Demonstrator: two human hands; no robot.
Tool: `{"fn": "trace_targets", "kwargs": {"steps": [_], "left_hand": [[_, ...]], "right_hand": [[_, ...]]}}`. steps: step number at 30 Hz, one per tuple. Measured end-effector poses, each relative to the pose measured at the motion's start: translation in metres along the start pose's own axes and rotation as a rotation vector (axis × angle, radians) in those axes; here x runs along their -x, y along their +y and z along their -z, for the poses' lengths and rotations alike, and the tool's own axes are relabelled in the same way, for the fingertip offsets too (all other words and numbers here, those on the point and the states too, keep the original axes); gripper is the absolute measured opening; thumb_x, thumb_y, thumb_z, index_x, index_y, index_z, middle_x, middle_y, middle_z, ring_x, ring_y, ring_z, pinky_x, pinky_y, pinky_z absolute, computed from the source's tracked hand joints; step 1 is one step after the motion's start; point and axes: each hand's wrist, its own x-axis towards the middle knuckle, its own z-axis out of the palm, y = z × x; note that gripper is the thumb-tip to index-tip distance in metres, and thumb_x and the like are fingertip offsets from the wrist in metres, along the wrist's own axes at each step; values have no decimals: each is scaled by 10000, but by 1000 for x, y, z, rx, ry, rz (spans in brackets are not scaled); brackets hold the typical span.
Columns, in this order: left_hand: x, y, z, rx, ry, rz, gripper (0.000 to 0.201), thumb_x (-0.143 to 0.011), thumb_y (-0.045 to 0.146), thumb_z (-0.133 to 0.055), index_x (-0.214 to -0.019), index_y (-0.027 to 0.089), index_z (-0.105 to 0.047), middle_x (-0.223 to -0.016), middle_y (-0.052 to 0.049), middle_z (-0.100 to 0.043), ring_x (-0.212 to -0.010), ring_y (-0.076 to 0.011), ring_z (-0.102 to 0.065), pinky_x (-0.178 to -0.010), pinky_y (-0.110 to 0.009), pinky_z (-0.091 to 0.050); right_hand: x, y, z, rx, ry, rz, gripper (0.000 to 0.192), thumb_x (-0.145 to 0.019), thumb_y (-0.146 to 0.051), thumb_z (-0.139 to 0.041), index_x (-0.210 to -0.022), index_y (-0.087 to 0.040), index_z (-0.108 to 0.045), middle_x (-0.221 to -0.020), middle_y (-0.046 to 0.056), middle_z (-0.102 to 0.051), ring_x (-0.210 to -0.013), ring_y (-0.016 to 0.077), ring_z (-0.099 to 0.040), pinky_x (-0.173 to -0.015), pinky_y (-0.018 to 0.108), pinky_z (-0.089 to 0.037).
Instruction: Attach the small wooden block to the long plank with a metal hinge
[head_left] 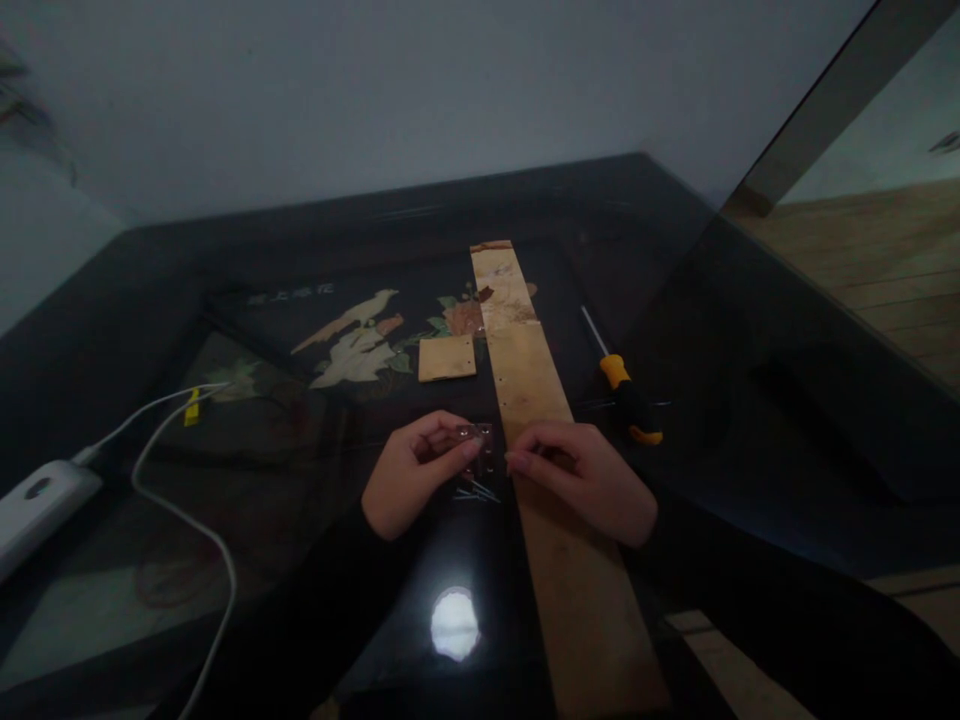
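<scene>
My left hand (420, 468) pinches a small metal hinge (486, 447) with screw holes between thumb and fingers, just left of a long wooden board (577, 600). Over the board, my right hand (589, 475) has its thumb and forefinger pressed together; whatever they hold is too small to make out. Several loose screws (476, 491) lie on the dark tabletop below the hinge. A small square wooden piece (447, 358) with holes along its right side rests beyond my left hand. To the right of the board lies a screwdriver (619, 378) with a yellow and black handle.
A white power strip (45, 505) sits at the left edge, its white cable (214, 535) curling toward me. The glossy black table (697, 270) carries a bird-and-flower picture (360, 340) and meets a pale wall (375, 100) at the back.
</scene>
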Motion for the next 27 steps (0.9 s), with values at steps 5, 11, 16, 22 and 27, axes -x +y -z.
{"fn": "trace_targets", "kwargs": {"steps": [5, 11, 16, 22, 27], "left_hand": [[-6, -2, 9, 14, 52, -60, 181, -739, 296, -662, -770, 130, -597, -680, 0, -648, -585, -80, -562, -538, -181, -451], [-7, 0, 12, 34, 48, -56, 188, -723, 297, -671, -759, 128, -596, -658, 1, -644, -571, -81, -558, -524, -184, -445], [-7, 1, 12, 10, 69, -63, 211, -708, 311, -677, -757, 126, -587, -664, 1, -641, -559, -78, -543, -532, -192, -447], [-7, 1, 11, 29, 113, -58, 280, -655, 325, -714, -806, 131, -581, -659, 14, -614, -559, -87, -538, -507, -197, -444], [-6, 1, 11, 32, 103, -71, 287, -649, 326, -713, -804, 126, -579, -678, 4, -619, -574, -90, -544, -511, -199, -445]], "right_hand": [[0, 3, -2, 152, 23, 49, 266, -839, -354, -471, -757, -150, -619, -728, 16, -601, -688, 79, -523, -658, 218, -394], [-3, 3, -3, 246, -89, 60, 198, -836, -308, -489, -795, -164, -618, -772, 9, -595, -769, 90, -521, -719, 234, -391], [-6, -2, -3, 357, -154, 80, 164, -833, -264, -488, -830, -167, -621, -815, 19, -585, -809, 103, -516, -743, 248, -395], [-11, -10, -17, 530, -280, 191, 126, -814, -217, -508, -871, -177, -614, -920, 38, -582, -909, 139, -502, -796, 283, -397], [-15, -8, -32, 708, -268, 293, 169, -749, -243, -603, -903, -174, -596, -931, 57, -582, -914, 174, -475, -791, 323, -392]]}}
